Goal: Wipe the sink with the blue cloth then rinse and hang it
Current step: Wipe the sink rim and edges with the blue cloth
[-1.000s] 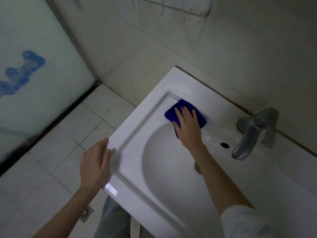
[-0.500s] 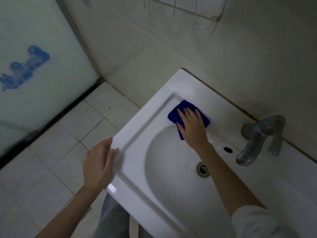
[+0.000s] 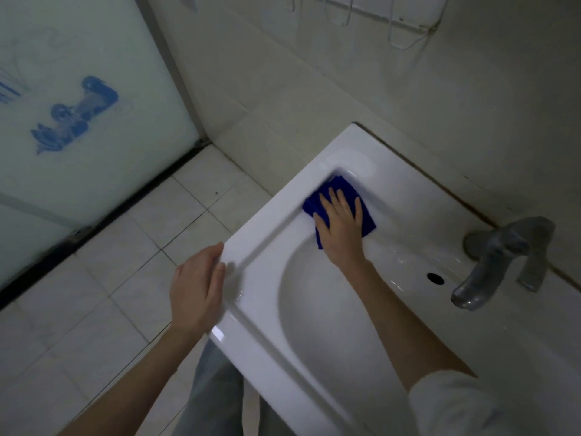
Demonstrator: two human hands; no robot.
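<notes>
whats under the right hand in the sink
The blue cloth, pressed flat by the right hand with straight fingers against the sink near its far left inner corner. The cloth's edges show around the hand; its middle and the sink surface beneath it are covered.

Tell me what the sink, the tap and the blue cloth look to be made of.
The sink: glazed white ceramic, likely; glossy, with sharp highlights on the rim. The tap: metal, dull grey finish, with soft reflections; plated plastic cannot be excluded. The blue cloth: soft textile, perhaps microfibre; matte, folded, and lying flat against the basin.
</notes>
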